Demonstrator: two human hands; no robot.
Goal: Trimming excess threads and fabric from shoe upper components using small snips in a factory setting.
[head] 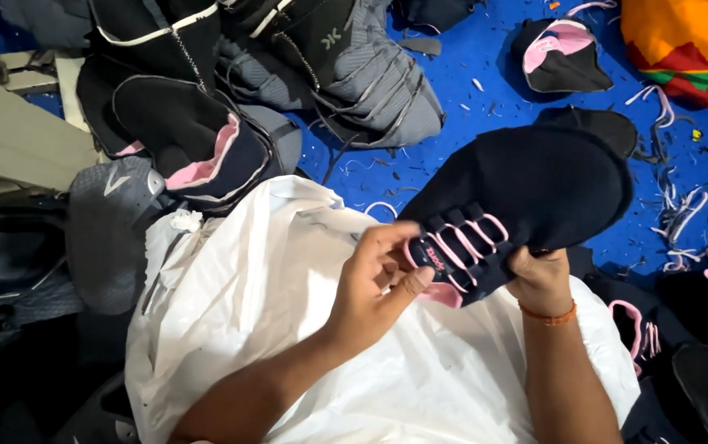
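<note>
A shoe upper [526, 197] is held above a sheet [288, 329] spread across the person's lap. The left hand [374, 279] pinches its laced end from the left; the right hand [544, 275] supports it from below on the right. Behind the sheet, to the left, a pile of uppers [230, 90] rests on the floor [485, 82]. Another upper [563, 56] lies alone further back on the right. Lace offcuts [682, 214] are scattered over the floor right of the held upper. More uppers [699, 329] lie at the right edge.
</note>
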